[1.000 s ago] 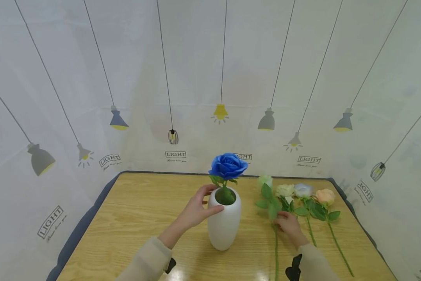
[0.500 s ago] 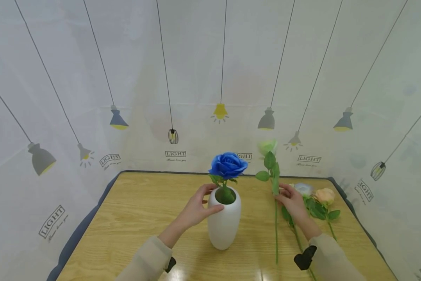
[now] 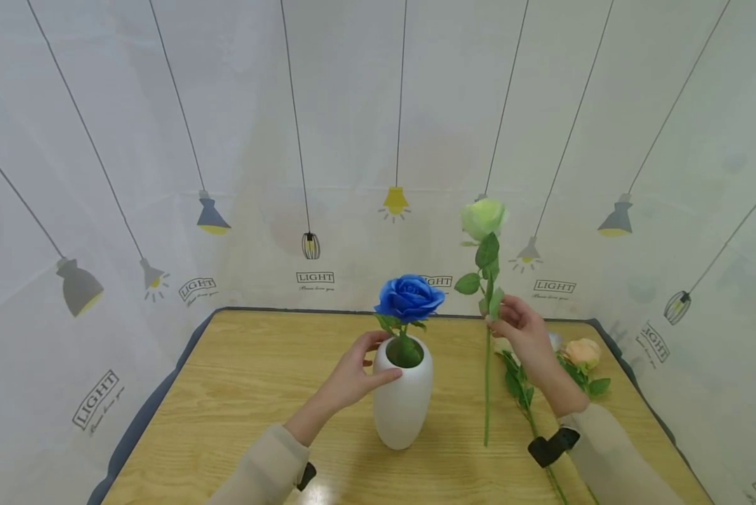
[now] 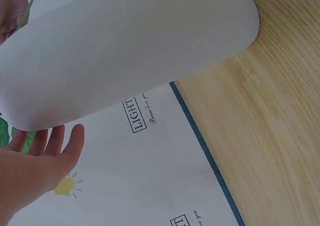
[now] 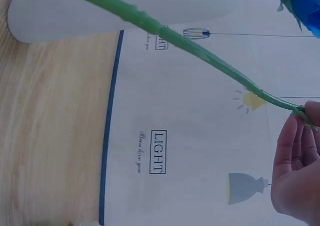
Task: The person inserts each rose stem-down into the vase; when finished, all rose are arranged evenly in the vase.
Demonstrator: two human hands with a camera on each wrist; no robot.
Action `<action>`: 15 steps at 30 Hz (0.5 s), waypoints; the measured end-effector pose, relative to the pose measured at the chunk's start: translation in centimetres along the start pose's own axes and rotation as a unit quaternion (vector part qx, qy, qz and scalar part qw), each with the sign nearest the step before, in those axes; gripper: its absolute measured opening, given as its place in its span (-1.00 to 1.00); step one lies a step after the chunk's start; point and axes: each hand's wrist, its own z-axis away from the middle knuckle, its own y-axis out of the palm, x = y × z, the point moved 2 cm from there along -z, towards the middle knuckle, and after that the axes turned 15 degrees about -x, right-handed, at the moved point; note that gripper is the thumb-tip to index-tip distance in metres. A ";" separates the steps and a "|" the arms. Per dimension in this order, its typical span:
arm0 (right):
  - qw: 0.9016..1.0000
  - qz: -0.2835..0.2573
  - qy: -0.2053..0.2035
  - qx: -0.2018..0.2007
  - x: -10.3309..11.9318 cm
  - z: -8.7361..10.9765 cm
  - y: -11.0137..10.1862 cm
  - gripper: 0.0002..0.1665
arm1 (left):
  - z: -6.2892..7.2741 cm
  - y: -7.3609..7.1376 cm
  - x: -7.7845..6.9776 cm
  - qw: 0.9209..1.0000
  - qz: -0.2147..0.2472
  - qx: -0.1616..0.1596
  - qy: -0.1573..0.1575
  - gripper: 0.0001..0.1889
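Note:
A white vase (image 3: 402,410) stands upright on the table with a blue rose (image 3: 409,298) in its mouth. My left hand (image 3: 351,379) holds the vase near the rim, thumb on the near side and fingers around the far left. In the left wrist view the fingertips (image 4: 76,133) lie along the wall of the vase (image 4: 135,45). To the right, my right hand (image 3: 529,344) pinches a pale green rose (image 3: 482,219) just below its leaves. Its bloom points up and its bare stem (image 5: 200,54) hangs down, beside the vase in the head view.
On the right side of the wooden table (image 3: 258,393) lie a peach rose (image 3: 583,353) and other pale roses, partly hidden behind my right hand and forearm. A white backdrop (image 3: 258,140) printed with lamps rises behind the table's dark edge.
My right hand has lifted the pale green rose from among the flowers on the table, moving it upward until it stands upright. My left hand stays on the vase.

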 end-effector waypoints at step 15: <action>0.996 -0.059 -0.070 -0.018 5.9 -2.8 2.0 -0.69 | 0.7 -0.7 -3.4 1.000 0.007 0.010 -0.013 -0.40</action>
